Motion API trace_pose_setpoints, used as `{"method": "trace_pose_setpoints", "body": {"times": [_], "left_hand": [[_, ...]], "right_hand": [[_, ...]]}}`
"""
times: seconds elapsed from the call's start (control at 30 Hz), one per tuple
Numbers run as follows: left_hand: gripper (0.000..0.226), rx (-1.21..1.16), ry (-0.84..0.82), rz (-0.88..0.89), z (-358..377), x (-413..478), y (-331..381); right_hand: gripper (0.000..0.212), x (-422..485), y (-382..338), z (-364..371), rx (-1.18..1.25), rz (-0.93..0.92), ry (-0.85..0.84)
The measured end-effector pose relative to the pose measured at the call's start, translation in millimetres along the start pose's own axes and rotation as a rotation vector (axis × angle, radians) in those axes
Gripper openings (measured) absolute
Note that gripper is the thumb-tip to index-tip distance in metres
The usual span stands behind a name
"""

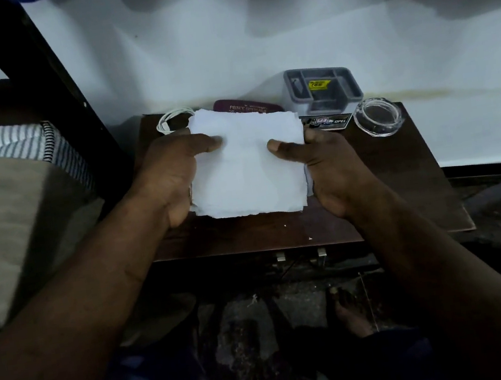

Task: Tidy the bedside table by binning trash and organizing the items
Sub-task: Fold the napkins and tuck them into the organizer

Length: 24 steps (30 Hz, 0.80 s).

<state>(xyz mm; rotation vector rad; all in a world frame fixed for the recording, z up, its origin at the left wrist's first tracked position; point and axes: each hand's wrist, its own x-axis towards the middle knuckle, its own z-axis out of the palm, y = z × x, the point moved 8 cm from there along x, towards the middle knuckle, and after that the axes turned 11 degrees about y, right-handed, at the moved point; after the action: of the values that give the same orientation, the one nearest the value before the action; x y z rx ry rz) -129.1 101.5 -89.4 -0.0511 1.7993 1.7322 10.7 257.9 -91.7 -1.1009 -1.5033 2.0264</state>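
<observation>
A stack of white torn-edged paper sheets [247, 164] is held over the dark wooden bedside table [401, 175]. My left hand [173, 175] grips its left edge, thumb on top. My right hand [319, 164] grips its right edge, thumb on top too. Behind the paper lie a coiled white cable [170, 120] and a maroon case with gold lettering [247, 108]. A grey plastic organizer tray with a yellow sticker [322, 91] stands at the back. A clear glass ashtray [379, 117] sits to its right.
A card or box with printed logos [328, 121] lies under the organizer's front. A bed with a striped sheet [11, 146] and a dark post [68, 96] stand at left. A white wall is behind. My bare foot [353, 314] rests on the dark floor below.
</observation>
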Motion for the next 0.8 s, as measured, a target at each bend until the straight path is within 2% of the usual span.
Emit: {"method": "trace_pose_setpoints", "body": {"times": [0.1,0.17,0.3,0.37,0.53,0.67,0.73,0.8], "left_hand": [[0.03,-0.007,-0.065,0.0,6,-4,0],[0.035,-0.009,-0.036,0.003,3,-2,-2],[0.03,-0.054,0.013,0.066,-3,0,6],[0.029,-0.083,-0.006,0.055,-2,-1,5],[0.018,-0.109,0.064,0.065,-11,0,-3],[0.013,-0.162,0.139,0.21,-19,0,9],[0.026,-0.136,0.165,0.281,-21,0,14],[0.035,-0.091,0.164,0.256,-21,2,7]], "right_hand": [[0.033,2,-9,-6,-0.251,-0.173,0.167],[0.029,3,-15,-6,-0.401,-0.264,0.251],[0.028,-2,-19,6,-0.339,-0.286,0.224],[0.029,-6,-22,13,-0.4,-0.337,0.222],[0.025,-13,-31,18,-0.549,-0.433,0.379],[0.021,-25,-43,33,-0.575,-0.559,0.437],[0.026,-30,-44,41,-0.613,-0.616,0.433],[0.034,-31,-39,47,-0.68,-0.64,0.4]]}}
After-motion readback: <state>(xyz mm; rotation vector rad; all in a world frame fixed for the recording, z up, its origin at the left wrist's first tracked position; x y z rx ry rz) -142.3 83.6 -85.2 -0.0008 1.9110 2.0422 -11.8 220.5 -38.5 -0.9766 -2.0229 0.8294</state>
